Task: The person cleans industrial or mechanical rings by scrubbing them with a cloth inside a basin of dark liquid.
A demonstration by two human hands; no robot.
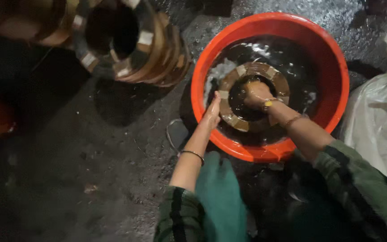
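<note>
L hand (212,112) flat on ring-shaped pot (252,96) rim in orange basin (332,58); R hand (256,93) curled inside it, grip unclear. Striped pots (131,40) lie upper left, white sack (377,121) at right.

A stack of brown woven rings (131,42) with pale patches is seen lying on its side at the upper left — its dark hollow is turned toward the camera. A white plastic sack (377,121), knotted at the top, is set at the right edge, and the wet dark ground (90,170) is littered with small scraps.
</note>
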